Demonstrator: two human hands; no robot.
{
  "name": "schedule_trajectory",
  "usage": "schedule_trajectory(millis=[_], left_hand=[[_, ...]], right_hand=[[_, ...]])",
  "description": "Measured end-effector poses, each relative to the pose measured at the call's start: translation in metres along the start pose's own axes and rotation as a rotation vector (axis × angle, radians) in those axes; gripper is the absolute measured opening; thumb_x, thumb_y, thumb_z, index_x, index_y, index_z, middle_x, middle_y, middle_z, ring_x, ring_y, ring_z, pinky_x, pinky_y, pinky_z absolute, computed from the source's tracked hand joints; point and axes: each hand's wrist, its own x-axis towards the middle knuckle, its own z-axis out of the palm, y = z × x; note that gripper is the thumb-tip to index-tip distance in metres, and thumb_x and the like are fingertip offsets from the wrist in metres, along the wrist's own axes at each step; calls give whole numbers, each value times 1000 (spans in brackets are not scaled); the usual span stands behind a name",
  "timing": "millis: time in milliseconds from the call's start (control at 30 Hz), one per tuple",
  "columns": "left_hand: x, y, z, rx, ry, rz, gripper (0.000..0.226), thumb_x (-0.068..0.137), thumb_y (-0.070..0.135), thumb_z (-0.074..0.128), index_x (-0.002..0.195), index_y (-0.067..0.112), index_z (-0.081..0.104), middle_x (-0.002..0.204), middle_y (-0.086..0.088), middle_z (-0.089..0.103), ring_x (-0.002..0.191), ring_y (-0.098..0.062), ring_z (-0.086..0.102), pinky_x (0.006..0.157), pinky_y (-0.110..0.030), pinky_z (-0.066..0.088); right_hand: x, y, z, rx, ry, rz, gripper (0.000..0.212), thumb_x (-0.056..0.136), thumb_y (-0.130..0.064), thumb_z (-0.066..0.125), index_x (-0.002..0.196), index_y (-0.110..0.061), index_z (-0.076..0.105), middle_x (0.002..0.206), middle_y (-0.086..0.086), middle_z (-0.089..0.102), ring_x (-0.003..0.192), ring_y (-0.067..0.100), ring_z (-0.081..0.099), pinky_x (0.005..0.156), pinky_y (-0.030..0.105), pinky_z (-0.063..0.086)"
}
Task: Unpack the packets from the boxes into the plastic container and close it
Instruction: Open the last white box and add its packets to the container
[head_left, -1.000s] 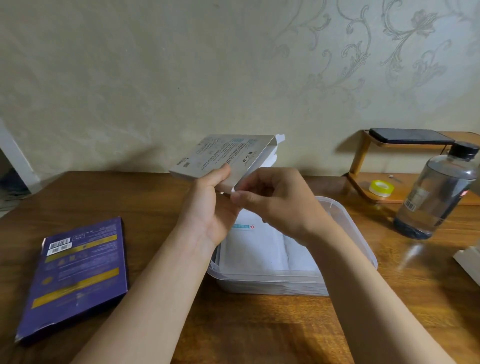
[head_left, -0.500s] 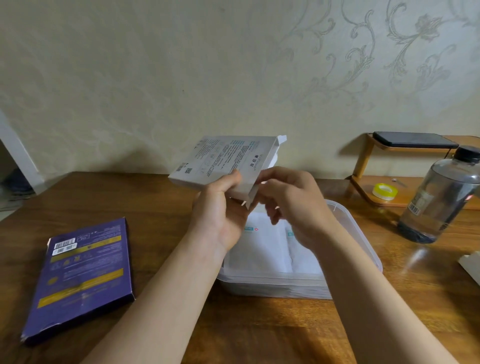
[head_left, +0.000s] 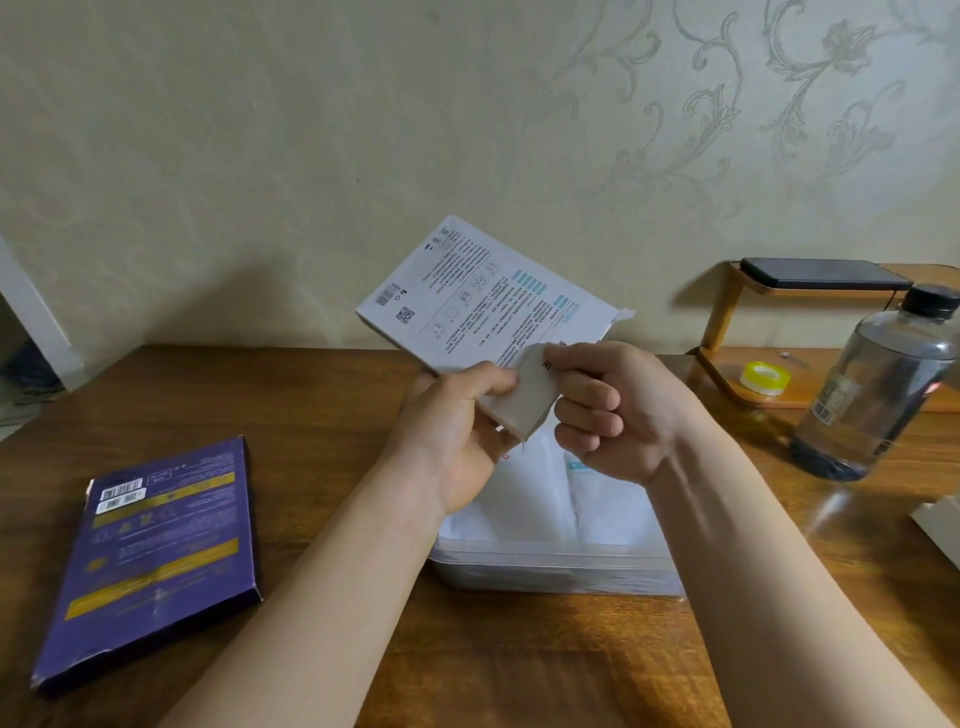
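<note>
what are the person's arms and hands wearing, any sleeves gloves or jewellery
Nothing is worn. The left hand and right hand are ungloved, with no rings on the fingers in view. The left forearm and right forearm are uncovered to the frame's edge: no sleeves, no watch or band at either wrist.

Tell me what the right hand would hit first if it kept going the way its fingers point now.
The right hand points left, its fingers pinching the white box at its open end flap. Pushed on, it would likely press that flap into the left hand just beyond, though depth is unclear.
</note>
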Motion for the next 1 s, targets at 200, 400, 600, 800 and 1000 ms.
schedule_trajectory(millis=[200, 400, 600, 800, 1000], left_hand=[[-5, 7, 7, -39, 33, 11, 36, 96, 13, 66, 130, 24, 66, 124, -10, 73, 98, -26, 70, 64, -33, 58], [-4, 6, 9, -67, 99, 34, 29, 97, 11, 64, 118, 30, 70, 120, -7, 75, 98, -25, 71, 67, -33, 59], [-3, 15, 3, -93, 145, 30, 33, 96, 15, 65, 128, 25, 68, 120, -10, 75, 93, -24, 72, 61, -32, 59], [-1, 11, 1, -72, 135, -16, 35, 95, 17, 67, 130, 23, 68, 127, -13, 71, 94, -27, 68, 63, -33, 56], [0, 13, 2, -105, 159, 23, 36, 95, 14, 66, 130, 23, 68, 121, -10, 74, 82, -20, 72, 50, -26, 54]], right_hand=[[3, 1, 0, -70, 26, -52, 8, 97, -11, 57, 89, -10, 59, 38, -5, 27, 30, 8, 16, 36, 19, 19], [10, 6, 1, -137, 159, -177, 29, 84, -13, 75, 71, -9, 49, 39, 1, 33, 32, 12, 19, 37, 20, 21], [5, 1, 5, -150, 70, -245, 21, 96, -13, 61, 75, -10, 59, 50, 4, 47, 40, 14, 32, 44, 24, 32], [11, 8, 8, -102, 160, -275, 39, 94, -2, 59, 60, -14, 46, 46, -1, 36, 37, 12, 25, 42, 22, 26], [12, 10, 12, -100, 200, -326, 47, 92, -4, 65, 52, -16, 43, 41, -2, 35, 35, 11, 23, 39, 20, 22]])
